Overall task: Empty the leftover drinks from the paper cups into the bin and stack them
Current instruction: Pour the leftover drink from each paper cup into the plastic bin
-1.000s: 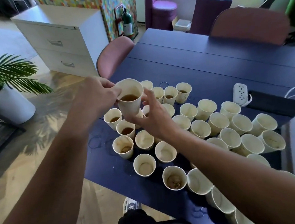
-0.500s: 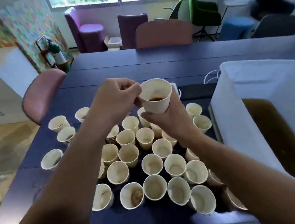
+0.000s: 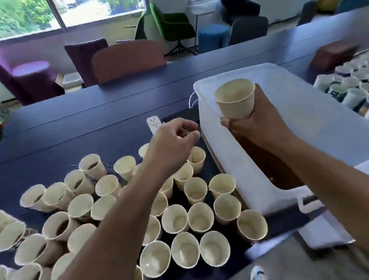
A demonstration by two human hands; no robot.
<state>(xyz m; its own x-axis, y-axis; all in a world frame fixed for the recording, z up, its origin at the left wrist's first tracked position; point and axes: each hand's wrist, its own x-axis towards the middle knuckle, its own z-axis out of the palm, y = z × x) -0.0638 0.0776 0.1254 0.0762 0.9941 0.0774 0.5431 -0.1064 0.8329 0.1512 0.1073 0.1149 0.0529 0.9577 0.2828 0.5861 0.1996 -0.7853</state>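
My right hand (image 3: 252, 124) grips a cream paper cup (image 3: 235, 99) by its base, holding it upright over the near-left part of the white plastic bin (image 3: 309, 116). Brown liquid (image 3: 269, 164) lies in the bin's bottom. My left hand (image 3: 174, 140) hovers beside the bin above the cups, its fingers loosely curled and holding nothing. Several cream paper cups (image 3: 178, 217) stand crowded on the dark blue table (image 3: 68, 131); some on the left hold brown drink, as in one cup (image 3: 93, 165).
A white power strip (image 3: 154, 123) lies behind my left hand. More paper cups (image 3: 356, 88) crowd the far right of the table. Chairs (image 3: 128, 60) stand along the table's far side. My shoe (image 3: 259, 277) shows below the table's near edge.
My left hand has let go of the cup. My right hand has carried it rightward from above the cup cluster to over the bin. The view has swung right.
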